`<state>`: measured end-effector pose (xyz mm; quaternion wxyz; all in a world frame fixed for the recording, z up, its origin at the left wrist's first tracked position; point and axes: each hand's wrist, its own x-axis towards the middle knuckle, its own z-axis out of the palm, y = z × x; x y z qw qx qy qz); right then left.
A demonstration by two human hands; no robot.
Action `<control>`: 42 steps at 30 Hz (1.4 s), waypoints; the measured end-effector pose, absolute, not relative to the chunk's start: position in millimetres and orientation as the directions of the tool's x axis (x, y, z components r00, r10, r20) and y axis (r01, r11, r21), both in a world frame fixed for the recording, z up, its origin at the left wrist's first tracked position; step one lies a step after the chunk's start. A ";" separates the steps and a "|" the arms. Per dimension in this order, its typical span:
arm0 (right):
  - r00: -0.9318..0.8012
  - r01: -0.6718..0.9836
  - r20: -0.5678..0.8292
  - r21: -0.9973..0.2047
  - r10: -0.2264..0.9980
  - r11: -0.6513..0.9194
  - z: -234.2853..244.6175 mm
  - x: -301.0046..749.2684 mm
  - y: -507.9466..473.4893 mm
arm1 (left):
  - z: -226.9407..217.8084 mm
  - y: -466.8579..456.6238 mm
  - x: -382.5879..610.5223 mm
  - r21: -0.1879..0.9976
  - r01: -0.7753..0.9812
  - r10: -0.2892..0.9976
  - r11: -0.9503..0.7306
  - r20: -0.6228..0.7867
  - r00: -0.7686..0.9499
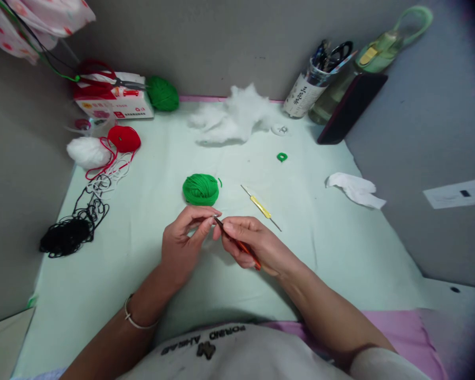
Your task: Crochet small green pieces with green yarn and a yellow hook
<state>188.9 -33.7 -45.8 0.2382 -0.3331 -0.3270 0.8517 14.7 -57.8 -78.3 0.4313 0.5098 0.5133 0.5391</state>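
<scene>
While the right hand (249, 236) grips an orange tool (244, 246), green yarn (200, 190) lies beyond the left hand (183, 238), its pinched contents unclear.

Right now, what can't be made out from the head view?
All in the head view:
Anything pinched in the left hand: tiny, covered by fingers.
Orange tool: partly covered by the right hand.
Green bottle: partly hidden by the dark slab.
Pink cloth: cut off by the top and left edges.

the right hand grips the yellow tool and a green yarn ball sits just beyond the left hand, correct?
Not quite: the head view shows the right hand gripping the orange tool; the green yarn ball sits just beyond the left hand.
</scene>
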 end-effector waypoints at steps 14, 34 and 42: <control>-0.764 -0.271 -0.394 -0.524 0.512 -0.808 -53.7 188.5 -32.7 | -83.0 -59.2 13.7 0.957 0.108 0.956 -0.269 0.279 -0.091; -0.673 -0.241 -0.402 -0.675 0.621 -0.698 -47.4 187.9 -34.2 | -84.5 -58.0 12.0 0.918 0.137 0.926 -0.371 0.378 -0.023; -0.543 -0.148 -0.379 -0.835 0.749 -0.530 -45.9 186.9 -36.4 | -81.2 -54.4 8.4 0.850 0.304 0.896 -0.431 0.443 0.032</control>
